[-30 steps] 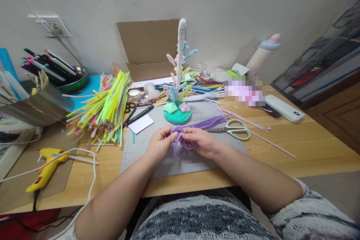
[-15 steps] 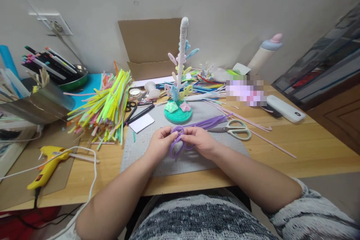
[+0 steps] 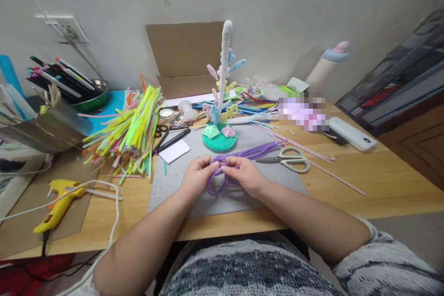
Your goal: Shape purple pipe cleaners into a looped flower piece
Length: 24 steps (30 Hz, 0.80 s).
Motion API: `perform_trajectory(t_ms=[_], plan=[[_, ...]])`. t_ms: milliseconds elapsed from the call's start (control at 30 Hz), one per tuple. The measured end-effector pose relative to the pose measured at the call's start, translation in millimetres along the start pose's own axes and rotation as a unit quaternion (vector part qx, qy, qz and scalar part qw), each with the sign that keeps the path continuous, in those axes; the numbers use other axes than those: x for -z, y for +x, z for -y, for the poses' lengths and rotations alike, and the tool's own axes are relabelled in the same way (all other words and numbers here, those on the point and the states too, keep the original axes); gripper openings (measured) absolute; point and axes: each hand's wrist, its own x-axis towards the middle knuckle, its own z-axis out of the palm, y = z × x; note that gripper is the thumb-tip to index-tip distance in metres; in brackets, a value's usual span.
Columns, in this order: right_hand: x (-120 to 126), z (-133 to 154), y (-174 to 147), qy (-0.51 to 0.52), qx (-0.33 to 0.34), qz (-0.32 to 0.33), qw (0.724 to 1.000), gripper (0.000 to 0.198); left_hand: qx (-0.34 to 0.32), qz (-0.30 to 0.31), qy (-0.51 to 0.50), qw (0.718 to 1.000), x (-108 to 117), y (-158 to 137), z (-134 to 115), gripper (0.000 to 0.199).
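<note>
Between my two hands is a purple pipe cleaner (image 3: 215, 190) bent into several loops. My left hand (image 3: 197, 176) pinches it with thumb and fingers from the left. From the right, my right hand (image 3: 247, 175) pinches the same loops. More straight purple pipe cleaners (image 3: 258, 149) lie in a bunch just behind my right hand. Beyond my hands stands a green round base (image 3: 219, 143) carrying a white wrapped stem (image 3: 225, 62) with pastel loops and butterfly shapes. Scissors (image 3: 291, 160) rest to the right of my right hand.
A grey cutting mat (image 3: 173, 194) lies under my hands. On the left are a yellow glue gun (image 3: 60, 206) with its cord and a bundle of coloured pipe cleaners (image 3: 133, 129). Pink pipe cleaners (image 3: 338, 178) and a white device (image 3: 352, 134) lie right. Cardboard (image 3: 187, 53) leans on the wall.
The lower purple loop has shifted slightly left and opened a little wider. Both hands stay almost in place, still pinching the pipe cleaner.
</note>
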Motion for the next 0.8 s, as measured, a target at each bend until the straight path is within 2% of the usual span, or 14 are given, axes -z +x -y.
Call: perform_trajectory(t_ms=[300, 533, 700, 800], plan=[[-4, 0, -1, -0.026, 0.042, -0.003, 0.999, 0.024, -0.02, 0.01, 0.019, 1.0, 0, 1, 1, 0.029], [2, 0, 4, 0.003, 0.045, -0.052, 0.998, 0.024, -0.032, 0.015, 0.038, 0.999, 0, -2, -9, 0.028], [9, 7, 5, -0.001, 0.032, 0.002, 0.999, 0.025, -0.028, 0.042, 0.055, 0.997, 3, -2, -11, 0.029], [10, 8, 4, -0.011, 0.031, 0.012, 0.999, 0.025, -0.014, 0.053, 0.055, 0.997, 3, -1, -10, 0.028]])
